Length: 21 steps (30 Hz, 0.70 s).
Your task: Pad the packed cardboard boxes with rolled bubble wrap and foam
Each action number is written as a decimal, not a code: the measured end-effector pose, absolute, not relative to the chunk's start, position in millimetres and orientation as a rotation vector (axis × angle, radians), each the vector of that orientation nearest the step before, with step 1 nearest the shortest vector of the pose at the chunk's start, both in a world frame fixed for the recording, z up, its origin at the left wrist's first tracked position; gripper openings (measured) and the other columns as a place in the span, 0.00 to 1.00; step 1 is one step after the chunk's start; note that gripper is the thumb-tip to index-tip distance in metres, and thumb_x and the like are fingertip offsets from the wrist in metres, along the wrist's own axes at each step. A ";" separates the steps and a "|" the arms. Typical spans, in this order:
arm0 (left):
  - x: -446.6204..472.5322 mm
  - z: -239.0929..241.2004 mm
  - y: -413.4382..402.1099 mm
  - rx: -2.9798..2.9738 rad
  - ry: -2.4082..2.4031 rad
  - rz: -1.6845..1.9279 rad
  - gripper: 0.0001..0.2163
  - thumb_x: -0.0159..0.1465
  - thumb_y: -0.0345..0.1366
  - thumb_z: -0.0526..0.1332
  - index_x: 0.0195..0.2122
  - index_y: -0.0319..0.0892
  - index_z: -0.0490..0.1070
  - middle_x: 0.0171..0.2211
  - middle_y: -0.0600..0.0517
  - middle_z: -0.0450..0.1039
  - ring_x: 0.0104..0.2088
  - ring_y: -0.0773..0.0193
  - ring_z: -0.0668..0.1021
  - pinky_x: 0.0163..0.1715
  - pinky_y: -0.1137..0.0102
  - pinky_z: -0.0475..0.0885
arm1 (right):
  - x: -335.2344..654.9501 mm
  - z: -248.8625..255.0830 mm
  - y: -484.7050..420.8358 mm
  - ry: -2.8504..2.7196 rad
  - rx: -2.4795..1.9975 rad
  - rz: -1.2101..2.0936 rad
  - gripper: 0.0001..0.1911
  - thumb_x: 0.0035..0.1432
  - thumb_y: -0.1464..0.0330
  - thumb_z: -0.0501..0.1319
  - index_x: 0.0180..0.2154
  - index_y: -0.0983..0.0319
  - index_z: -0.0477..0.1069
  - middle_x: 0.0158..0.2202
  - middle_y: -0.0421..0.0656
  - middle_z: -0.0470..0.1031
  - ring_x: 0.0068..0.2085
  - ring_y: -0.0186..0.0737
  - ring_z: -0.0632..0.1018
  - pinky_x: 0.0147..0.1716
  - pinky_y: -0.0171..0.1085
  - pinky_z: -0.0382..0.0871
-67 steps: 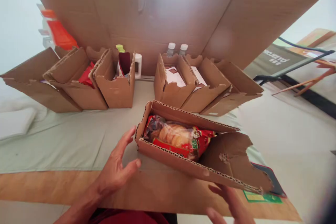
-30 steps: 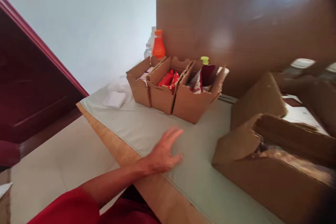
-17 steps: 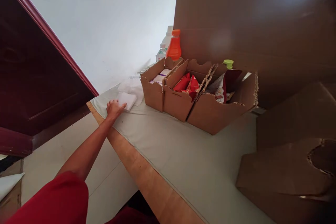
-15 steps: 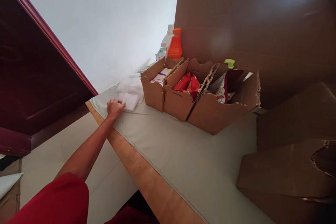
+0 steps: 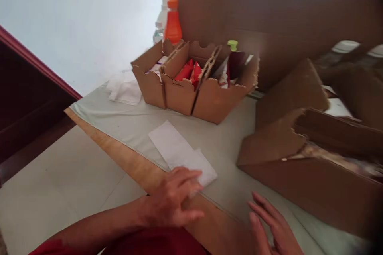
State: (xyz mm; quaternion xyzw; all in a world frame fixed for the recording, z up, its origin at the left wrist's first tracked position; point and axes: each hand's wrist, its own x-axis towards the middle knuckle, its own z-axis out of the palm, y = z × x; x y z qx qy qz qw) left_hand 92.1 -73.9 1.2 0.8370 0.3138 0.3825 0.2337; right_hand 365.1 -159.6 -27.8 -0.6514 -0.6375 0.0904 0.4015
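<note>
A folded white tissue [image 5: 181, 143] lies on the table's pale cloth near the front edge, one layer askew under the other. Over its near end reaches my left hand [image 5: 175, 197], fingers apart and slightly blurred; whether the fingertips touch it I cannot tell. To the right, above the cloth, is my right hand [image 5: 273, 227], open, with its fingers stretched towards the tissue and nothing in it. More white tissues [image 5: 127, 91] lie in a loose pile at the far left of the table.
Three cardboard bins [image 5: 179, 93] stand at the back, the middle one holding red packets [image 5: 185, 71]. Behind them rises an orange bottle [image 5: 172, 24]. A larger cardboard box [image 5: 311, 191] fills the right side. The table's wooden edge [image 5: 119, 149] runs along the front.
My left hand has come back from the far tissue pile to the near edge. A folded tissue now lies in front of me. My right hand has entered view, and the view has swung right.
</note>
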 end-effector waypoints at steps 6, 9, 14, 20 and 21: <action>73.7 15.5 -70.9 2.332 0.821 1.023 0.11 0.67 0.33 0.62 0.50 0.45 0.74 0.48 0.43 0.81 0.51 0.52 0.81 0.53 0.55 0.78 | 346.7 6.0 -148.3 -1.672 -1.683 0.195 0.10 0.71 0.65 0.57 0.50 0.55 0.75 0.53 0.45 0.79 0.52 0.46 0.80 0.49 0.45 0.76; 43.3 6.0 -31.1 2.355 1.426 0.978 0.14 0.67 0.34 0.60 0.53 0.43 0.74 0.56 0.39 0.75 0.58 0.46 0.76 0.58 0.48 0.73 | 331.9 11.4 -118.5 -1.895 -1.549 0.269 0.15 0.70 0.67 0.56 0.55 0.56 0.73 0.53 0.46 0.79 0.53 0.47 0.79 0.52 0.48 0.75; 14.2 -12.4 16.2 2.332 1.845 0.576 0.25 0.64 0.42 0.60 0.61 0.35 0.68 0.65 0.32 0.65 0.67 0.35 0.66 0.64 0.42 0.63 | 277.2 18.7 -52.6 -2.386 -1.460 0.318 0.30 0.61 0.78 0.57 0.65 0.62 0.65 0.64 0.53 0.70 0.62 0.52 0.71 0.54 0.50 0.69; 14.5 -9.1 27.5 2.330 1.818 0.473 0.25 0.63 0.43 0.60 0.59 0.37 0.71 0.53 0.36 0.76 0.54 0.39 0.75 0.56 0.45 0.70 | 266.2 19.9 -33.9 -2.639 -1.426 0.305 0.15 0.55 0.82 0.58 0.41 0.64 0.77 0.40 0.49 0.79 0.45 0.49 0.76 0.47 0.47 0.67; 15.1 -6.6 28.8 2.322 1.815 0.468 0.25 0.62 0.43 0.60 0.58 0.37 0.71 0.49 0.37 0.78 0.51 0.39 0.76 0.54 0.45 0.71 | 274.1 20.3 -41.1 -2.628 -1.458 0.305 0.13 0.55 0.82 0.58 0.37 0.63 0.76 0.37 0.48 0.78 0.43 0.48 0.75 0.46 0.47 0.66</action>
